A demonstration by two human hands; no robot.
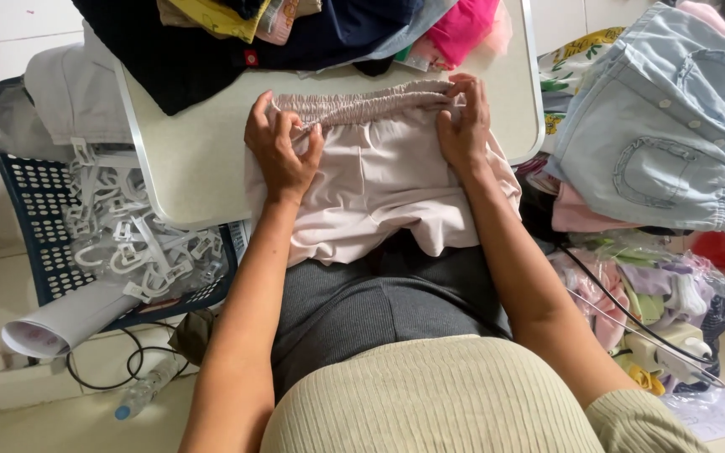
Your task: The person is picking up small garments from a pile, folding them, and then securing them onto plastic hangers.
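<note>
Both hands are on the pink shorts, right at the gathered waistband! Left hand pinches the band's left end, fingers curled tight into the fabric; right hand grips the right end. The shorts lie flat on the small white table, legs spilling over the near edge onto the person's lap. Beyond them, a heap of dark and bright clothes crowds the tabletop. Left sits a blue basket of white hangers; right, a denim garment tops another pile.
</note>
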